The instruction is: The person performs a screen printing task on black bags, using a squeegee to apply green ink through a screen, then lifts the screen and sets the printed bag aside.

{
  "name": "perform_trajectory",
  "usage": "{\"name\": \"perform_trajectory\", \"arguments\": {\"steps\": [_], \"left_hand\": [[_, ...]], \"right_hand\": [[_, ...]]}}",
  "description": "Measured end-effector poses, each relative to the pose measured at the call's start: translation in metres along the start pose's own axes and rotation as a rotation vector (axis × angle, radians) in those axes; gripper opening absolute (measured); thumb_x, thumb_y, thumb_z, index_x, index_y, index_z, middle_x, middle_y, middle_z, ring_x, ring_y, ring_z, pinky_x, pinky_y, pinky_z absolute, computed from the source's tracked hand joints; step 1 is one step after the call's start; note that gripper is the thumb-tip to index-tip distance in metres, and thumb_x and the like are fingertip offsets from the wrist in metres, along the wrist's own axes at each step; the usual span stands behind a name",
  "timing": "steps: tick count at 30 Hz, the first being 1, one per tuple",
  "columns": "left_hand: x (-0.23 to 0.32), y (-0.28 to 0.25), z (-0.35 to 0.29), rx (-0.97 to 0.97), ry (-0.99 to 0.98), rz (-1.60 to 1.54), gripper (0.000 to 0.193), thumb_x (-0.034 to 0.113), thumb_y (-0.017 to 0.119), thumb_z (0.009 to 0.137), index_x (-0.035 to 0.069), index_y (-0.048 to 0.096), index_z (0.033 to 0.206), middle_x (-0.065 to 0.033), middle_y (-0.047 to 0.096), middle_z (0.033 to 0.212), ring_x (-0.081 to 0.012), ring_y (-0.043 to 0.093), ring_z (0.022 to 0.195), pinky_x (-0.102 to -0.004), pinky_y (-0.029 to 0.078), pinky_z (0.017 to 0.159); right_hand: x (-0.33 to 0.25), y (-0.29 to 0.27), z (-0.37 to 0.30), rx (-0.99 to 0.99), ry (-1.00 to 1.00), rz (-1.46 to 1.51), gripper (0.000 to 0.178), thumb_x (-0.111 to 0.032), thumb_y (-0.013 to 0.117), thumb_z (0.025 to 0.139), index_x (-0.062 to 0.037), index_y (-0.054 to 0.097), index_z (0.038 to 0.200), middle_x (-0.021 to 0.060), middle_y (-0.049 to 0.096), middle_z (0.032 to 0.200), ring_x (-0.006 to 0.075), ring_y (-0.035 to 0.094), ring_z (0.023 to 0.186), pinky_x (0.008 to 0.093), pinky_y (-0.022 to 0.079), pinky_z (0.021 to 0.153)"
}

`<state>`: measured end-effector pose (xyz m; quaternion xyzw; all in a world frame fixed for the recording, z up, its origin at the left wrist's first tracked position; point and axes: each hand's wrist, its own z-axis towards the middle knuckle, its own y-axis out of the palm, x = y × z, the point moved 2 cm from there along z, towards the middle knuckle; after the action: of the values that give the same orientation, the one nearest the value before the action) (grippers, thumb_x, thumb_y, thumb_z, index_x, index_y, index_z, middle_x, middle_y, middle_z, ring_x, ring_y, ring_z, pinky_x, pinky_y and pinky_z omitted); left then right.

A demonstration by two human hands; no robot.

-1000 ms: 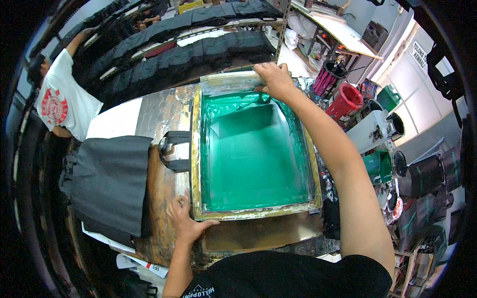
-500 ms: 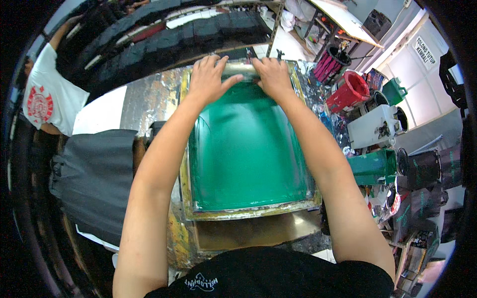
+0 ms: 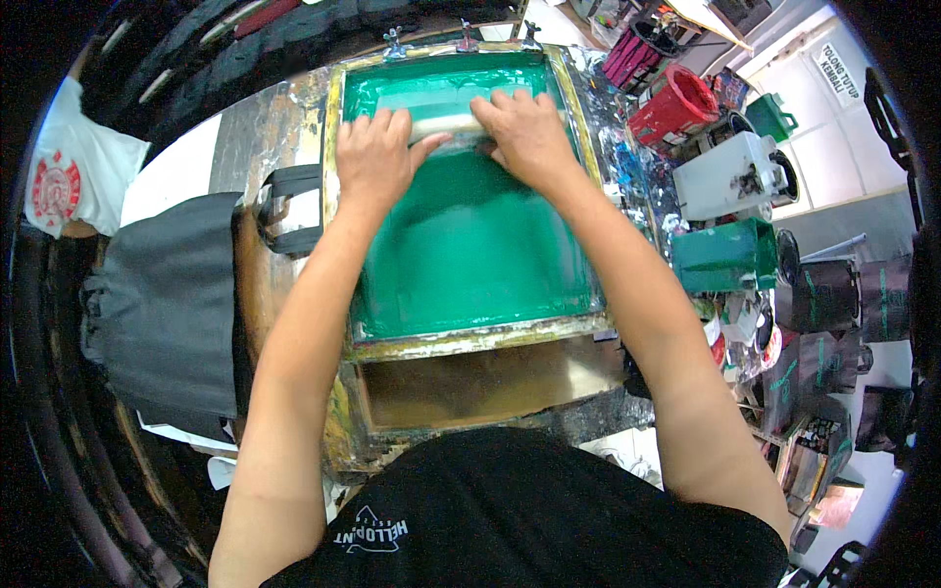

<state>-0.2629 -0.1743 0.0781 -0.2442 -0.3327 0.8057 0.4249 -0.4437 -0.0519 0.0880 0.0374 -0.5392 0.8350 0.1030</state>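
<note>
Both my hands grip a pale squeegee point(image 3: 441, 125) that lies across the far part of a screen-printing frame point(image 3: 480, 340). My left hand point(image 3: 374, 162) is closed around its left part, fingertips over the far side. My right hand point(image 3: 524, 142) is wrapped round the right part, fingers curled over the top. Glossy green ink point(image 3: 470, 265) covers the mesh on both sides of the squeegee. The frame's rim is yellowish and stained. Several clamps point(image 3: 467, 39) stand along its far edge. My hands hide the squeegee's ends and the blade is hard to make out.
A dark fabric bag point(image 3: 167, 314) lies to the left, its black handles point(image 3: 294, 211) toward the frame. A person in a white shirt point(image 3: 83, 167) stands at far left. Red point(image 3: 667, 108), white point(image 3: 720, 176) and green point(image 3: 720, 255) containers line the right side.
My hands and the squeegee have come nearer along the frame, away from its far edge. Green ink now shows beyond the squeegee. The whole view has shifted, showing the far clamps.
</note>
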Motion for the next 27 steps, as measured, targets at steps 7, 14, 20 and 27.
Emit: {"name": "perform_trajectory", "arguments": {"steps": [7, 14, 20, 27], "left_hand": [[0.051, -0.088, -0.087, -0.051, -0.016, -0.057, 0.056, 0.066, 0.071, 0.087, 0.013, 0.057, 0.078, -0.0053, 0.053, 0.077, -0.0262, 0.054, 0.071, -0.0422, 0.040, 0.067], [0.085, -0.145, -0.147, -0.085, -0.008, -0.088, 0.061, 0.071, 0.068, 0.086, 0.014, 0.052, 0.073, -0.0058, 0.049, 0.074, -0.0271, 0.051, 0.068, -0.0436, 0.039, 0.066], [0.078, -0.152, -0.148, -0.044, -0.007, -0.210, 0.054, 0.061, 0.072, 0.089, 0.008, 0.069, 0.097, -0.0059, 0.061, 0.086, -0.0253, 0.057, 0.080, -0.0428, 0.041, 0.072], [0.019, -0.136, -0.256, -0.232, -0.404, -0.346, 0.115, 0.045, 0.100, 0.064, 0.001, 0.045, 0.155, -0.0233, 0.051, 0.148, -0.0428, 0.048, 0.137, -0.0514, 0.041, 0.117]], "right_hand": [[-0.062, -0.070, -0.098, -0.092, 0.002, 0.078, 0.051, -0.015, 0.086, 0.070, -0.0164, 0.061, 0.114, 0.0051, 0.063, 0.101, 0.0271, 0.063, 0.098, 0.0443, 0.045, 0.083], [-0.105, -0.112, -0.168, -0.129, 0.025, 0.073, 0.024, -0.015, 0.065, 0.088, -0.0177, 0.064, 0.111, 0.0035, 0.059, 0.093, 0.0245, 0.060, 0.091, 0.0437, 0.042, 0.078], [-0.111, -0.111, -0.172, -0.134, 0.058, 0.037, 0.030, -0.016, 0.070, 0.083, -0.0177, 0.066, 0.113, 0.0046, 0.060, 0.095, 0.0258, 0.060, 0.093, 0.0447, 0.042, 0.082], [-0.120, -0.107, -0.198, -0.039, 0.123, 0.085, 0.044, -0.019, 0.061, 0.095, -0.0242, 0.064, 0.138, 0.0129, 0.062, 0.128, 0.0318, 0.056, 0.124, 0.0633, 0.033, 0.106]]}}
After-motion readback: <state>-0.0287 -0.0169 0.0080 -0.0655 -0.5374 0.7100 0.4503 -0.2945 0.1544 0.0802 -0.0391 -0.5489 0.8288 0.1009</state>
